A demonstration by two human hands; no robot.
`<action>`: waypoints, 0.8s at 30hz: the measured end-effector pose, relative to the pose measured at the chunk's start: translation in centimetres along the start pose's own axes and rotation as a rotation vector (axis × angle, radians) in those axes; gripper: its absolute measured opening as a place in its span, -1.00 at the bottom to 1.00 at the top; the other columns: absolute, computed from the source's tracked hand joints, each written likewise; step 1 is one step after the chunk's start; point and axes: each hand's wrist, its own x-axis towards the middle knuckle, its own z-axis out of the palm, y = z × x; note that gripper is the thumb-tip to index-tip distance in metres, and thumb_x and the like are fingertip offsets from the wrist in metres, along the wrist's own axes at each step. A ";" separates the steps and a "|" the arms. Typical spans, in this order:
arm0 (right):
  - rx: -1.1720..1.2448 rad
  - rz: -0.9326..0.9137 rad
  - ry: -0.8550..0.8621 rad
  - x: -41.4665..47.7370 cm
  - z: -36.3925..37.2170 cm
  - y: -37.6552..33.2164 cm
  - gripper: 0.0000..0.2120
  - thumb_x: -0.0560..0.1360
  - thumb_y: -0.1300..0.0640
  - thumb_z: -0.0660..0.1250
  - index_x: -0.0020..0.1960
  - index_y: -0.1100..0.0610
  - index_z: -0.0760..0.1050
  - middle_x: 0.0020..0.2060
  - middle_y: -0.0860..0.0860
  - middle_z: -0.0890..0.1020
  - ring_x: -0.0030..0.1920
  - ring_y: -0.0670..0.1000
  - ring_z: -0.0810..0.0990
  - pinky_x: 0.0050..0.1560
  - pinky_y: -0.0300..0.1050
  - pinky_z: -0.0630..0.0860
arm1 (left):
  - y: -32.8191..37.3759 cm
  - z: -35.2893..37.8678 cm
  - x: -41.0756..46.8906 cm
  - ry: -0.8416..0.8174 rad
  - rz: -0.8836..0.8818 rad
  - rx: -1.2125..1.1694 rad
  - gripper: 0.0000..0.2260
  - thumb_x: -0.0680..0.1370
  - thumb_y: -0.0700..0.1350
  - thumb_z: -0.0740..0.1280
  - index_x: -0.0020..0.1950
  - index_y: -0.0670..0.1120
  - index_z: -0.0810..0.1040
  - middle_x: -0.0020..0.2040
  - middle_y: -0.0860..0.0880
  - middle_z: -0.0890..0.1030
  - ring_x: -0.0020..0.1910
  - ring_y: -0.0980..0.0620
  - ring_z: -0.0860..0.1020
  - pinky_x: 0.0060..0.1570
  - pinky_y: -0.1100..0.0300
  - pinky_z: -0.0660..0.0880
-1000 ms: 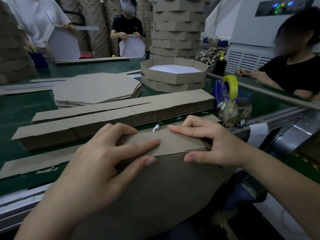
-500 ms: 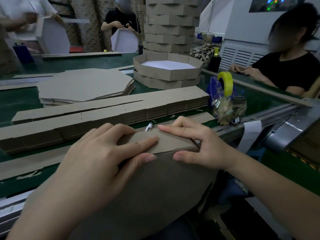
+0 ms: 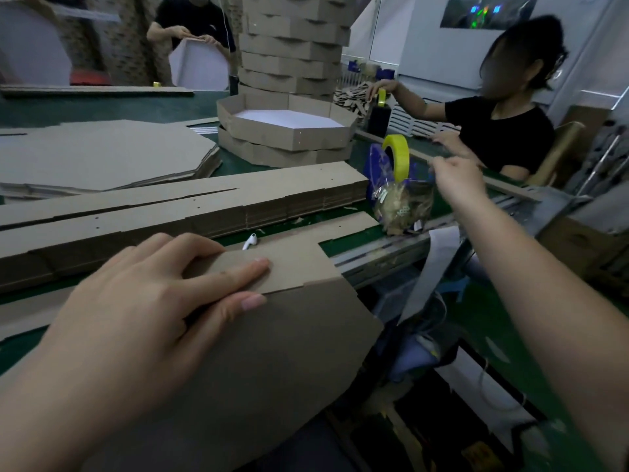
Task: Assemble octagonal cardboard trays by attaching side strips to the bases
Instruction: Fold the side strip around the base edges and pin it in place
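A brown octagonal cardboard base point(image 3: 272, 352) leans from my lap against the table edge. A side strip point(image 3: 299, 264) lies folded along its top edge and runs on along the table. My left hand point(image 3: 146, 301) presses on the strip with straight fingers, its thumb flat on the base just below the fold. My right hand point(image 3: 459, 182) is off the cardboard, raised to the right beside the yellow tape roll point(image 3: 398, 155) and the plastic bag point(image 3: 401, 206). I see only its back, and the fingertips are hidden.
A thick stack of side strips point(image 3: 204, 206) and a pile of flat bases point(image 3: 102, 155) lie beyond. Finished trays point(image 3: 289, 131) stand before a tall tray tower point(image 3: 292, 46). A white earbud point(image 3: 250, 241) lies by the strip. A seated person point(image 3: 503, 124) works at right.
My right hand has let go of the strip's right end and swung up and right to the tape roll and bag. The left hand stays pressing the strip.
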 end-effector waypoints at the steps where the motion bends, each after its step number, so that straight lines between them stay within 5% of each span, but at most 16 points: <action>1: -0.024 0.037 -0.061 0.4 0.1 0.1 -0.68 0.53 -0.06 0.25 -0.07 0.18 0.61 -0.11 0.08 0.58 -0.09 0.16 0.55 -0.16 -0.11 0.33 | 0.0 0.0 0.0 0.000 0.003 -0.001 -0.58 0.58 0.27 0.03 0.26 0.19 0.55 0.03 -0.07 0.58 -0.10 -0.17 0.54 -0.19 -0.13 0.52; 5: 0.139 0.128 -0.194 -0.1 0.6 -0.4 -0.79 0.49 -0.06 0.35 -0.26 0.03 0.51 -0.37 -0.04 0.48 -0.41 -0.06 0.38 -0.42 -0.15 0.23 | -0.3 0.1 -0.2 -0.003 -0.009 -0.027 -0.60 0.58 0.28 0.04 0.27 0.23 0.53 0.04 -0.02 0.57 -0.11 -0.13 0.52 -0.20 -0.12 0.50; 11: 0.347 0.356 -0.283 0.4 0.5 -0.6 -0.90 0.44 0.14 0.40 -0.22 0.08 0.48 -0.35 -0.04 0.41 -0.76 -0.16 0.21 -0.69 -0.38 0.11 | -0.4 0.1 -0.3 0.002 0.001 -0.021 -0.60 0.59 0.26 0.05 0.28 0.22 0.53 0.05 -0.03 0.56 -0.10 -0.13 0.52 -0.19 -0.12 0.51; 16: 0.457 0.405 -0.270 1.0 0.0 -1.9 -0.95 0.46 0.09 0.39 -0.12 0.06 0.59 -0.40 -0.07 0.25 -0.52 -0.11 0.12 -0.49 -0.26 0.18 | -0.3 0.0 -0.3 0.011 -0.002 -0.022 -0.60 0.58 0.26 0.05 0.27 0.21 0.54 0.05 -0.02 0.57 -0.08 -0.13 0.53 -0.18 -0.12 0.52; 24: 0.729 0.278 -0.053 -0.6 1.2 -0.3 -0.93 0.41 0.21 0.34 -0.11 0.14 0.51 -0.28 -0.05 0.49 -0.44 -0.13 0.31 -0.37 -0.29 0.40 | -0.4 0.4 -0.2 0.027 -0.004 -0.046 -0.62 0.58 0.26 0.07 0.27 0.24 0.53 0.06 -0.01 0.56 -0.09 -0.12 0.52 -0.17 -0.10 0.51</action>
